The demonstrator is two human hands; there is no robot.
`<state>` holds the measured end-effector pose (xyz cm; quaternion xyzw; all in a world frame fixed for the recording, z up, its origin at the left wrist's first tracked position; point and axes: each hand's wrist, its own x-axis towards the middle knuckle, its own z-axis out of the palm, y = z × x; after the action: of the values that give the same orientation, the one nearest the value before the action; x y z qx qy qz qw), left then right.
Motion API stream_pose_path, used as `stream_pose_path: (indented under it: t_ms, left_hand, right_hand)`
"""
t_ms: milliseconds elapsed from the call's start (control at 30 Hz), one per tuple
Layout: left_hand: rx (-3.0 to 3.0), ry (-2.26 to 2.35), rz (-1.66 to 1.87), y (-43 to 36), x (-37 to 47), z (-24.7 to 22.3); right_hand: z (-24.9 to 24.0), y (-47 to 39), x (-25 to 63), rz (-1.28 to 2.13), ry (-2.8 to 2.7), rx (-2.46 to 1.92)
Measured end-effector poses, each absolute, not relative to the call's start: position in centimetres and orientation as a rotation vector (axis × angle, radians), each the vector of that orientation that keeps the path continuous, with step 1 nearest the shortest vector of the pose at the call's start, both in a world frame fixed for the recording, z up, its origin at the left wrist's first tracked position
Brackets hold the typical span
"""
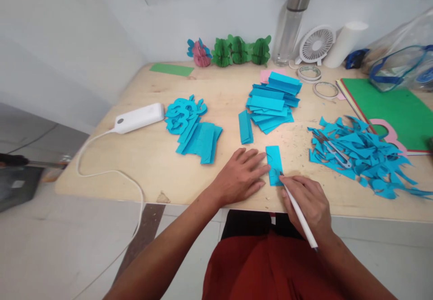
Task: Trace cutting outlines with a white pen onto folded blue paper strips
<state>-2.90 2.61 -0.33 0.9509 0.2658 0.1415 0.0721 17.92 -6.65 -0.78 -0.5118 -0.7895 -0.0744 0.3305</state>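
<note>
- the blue strip lies on the bench between the two hands, near the front edge, with curved dark lines on it.
- the left hand is palm down beside it, fingers released and spread, fingertips at the strip's left edge.
- the right hand has its fingers closed around the white pen, tip at the strip's lower right.
- the folded blue papers are heaped behind the strip, with a small folded stack just beside them.
- the curly blue cut-outs lie to the left, touching the blue sheets.
- the blue scraps are piled to the right, a slim tool lying on them.
- three green paper ornaments and a pink one stand by the wall.
</note>
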Motion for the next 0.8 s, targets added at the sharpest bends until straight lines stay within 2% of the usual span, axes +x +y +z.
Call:
stream_pose_path:
  t_ms: [800]
  left_hand:
    - [2.821,0.816,0.259,2.73,-2.48,0.21]
  right_hand:
    - [-0.95,-6.69,18.01,-0.224,-2.056,-1.327]
